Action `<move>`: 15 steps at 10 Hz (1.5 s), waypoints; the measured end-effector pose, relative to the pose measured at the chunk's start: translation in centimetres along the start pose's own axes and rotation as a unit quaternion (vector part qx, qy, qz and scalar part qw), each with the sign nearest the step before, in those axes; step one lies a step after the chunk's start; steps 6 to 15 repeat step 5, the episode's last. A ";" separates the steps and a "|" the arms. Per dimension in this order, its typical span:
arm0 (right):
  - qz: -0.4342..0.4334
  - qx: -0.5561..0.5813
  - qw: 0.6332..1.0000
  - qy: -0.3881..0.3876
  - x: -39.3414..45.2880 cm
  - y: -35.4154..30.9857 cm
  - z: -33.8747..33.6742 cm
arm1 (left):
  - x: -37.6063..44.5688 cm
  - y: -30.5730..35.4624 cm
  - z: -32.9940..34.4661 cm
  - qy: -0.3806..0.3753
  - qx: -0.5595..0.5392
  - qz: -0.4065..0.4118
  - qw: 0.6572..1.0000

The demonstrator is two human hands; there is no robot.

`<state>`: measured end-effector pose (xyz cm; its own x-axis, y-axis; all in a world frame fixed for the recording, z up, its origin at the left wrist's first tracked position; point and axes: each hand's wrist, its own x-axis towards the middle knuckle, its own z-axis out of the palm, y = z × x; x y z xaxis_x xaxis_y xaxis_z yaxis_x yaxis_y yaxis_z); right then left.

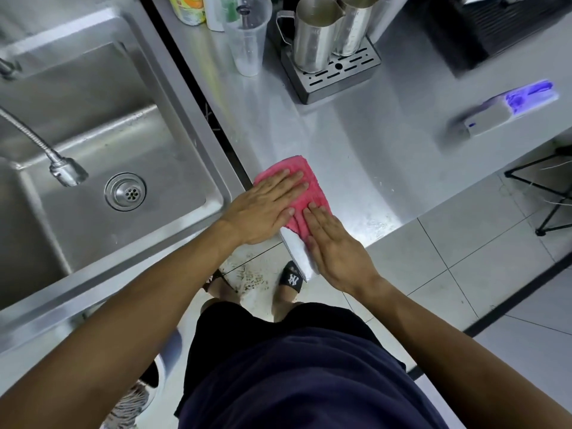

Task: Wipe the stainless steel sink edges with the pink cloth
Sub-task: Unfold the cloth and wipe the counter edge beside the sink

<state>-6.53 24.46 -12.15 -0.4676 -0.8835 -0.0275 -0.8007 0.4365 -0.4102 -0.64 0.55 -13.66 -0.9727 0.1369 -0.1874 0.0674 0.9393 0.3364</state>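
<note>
A folded pink cloth (pixel 311 188) lies on the near corner of the steel counter (pixel 356 144), just right of the stainless steel sink (pixel 188 119). My left hand (pixel 263 209) lies flat on the cloth's left part with its fingers spread. My right hand (pixel 335 246) presses flat on the cloth's near end and on the counter's front edge. Neither hand grips the cloth. The sink's right rim runs beside the cloth, with a dark gap between sink and counter. A flexible tap (pixel 66 170) hangs over the basin near the drain (pixel 125 191).
At the back of the counter stand a clear plastic cup (pixel 246 38), steel jugs (pixel 314 35) on a drip tray (pixel 332 77), bottles (pixel 188 7) and a dark machine (pixel 501 29). A white and blue box (pixel 510 108) lies to the right. Below are my sandalled feet on a tiled floor.
</note>
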 end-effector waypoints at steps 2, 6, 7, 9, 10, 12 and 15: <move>0.050 0.030 0.996 0.060 0.7 -1.2 1.0 | 0.1 -0.3 -0.7 -0.026 0.005 0.001 1.000; 0.028 0.057 0.993 0.103 -1.2 -0.8 -0.6 | -2.7 5.6 0.2 0.201 -0.010 -0.082 0.976; 0.028 0.057 0.993 0.103 -1.2 -0.8 -0.6 | -2.7 5.6 0.2 0.201 -0.010 -0.082 0.976; 0.028 0.057 0.993 0.103 -1.2 -0.8 -0.6 | -2.7 5.6 0.2 0.201 -0.010 -0.082 0.976; 0.028 0.057 0.993 0.103 -1.2 -0.8 -0.6 | -2.7 5.6 0.2 0.201 -0.010 -0.082 0.976; 0.028 0.057 0.993 0.103 -1.2 -0.8 -0.6 | -2.7 5.6 0.2 0.201 -0.010 -0.082 0.976; 0.028 0.057 0.993 0.103 -1.2 -0.8 -0.6 | -2.7 5.6 0.2 0.201 -0.010 -0.082 0.976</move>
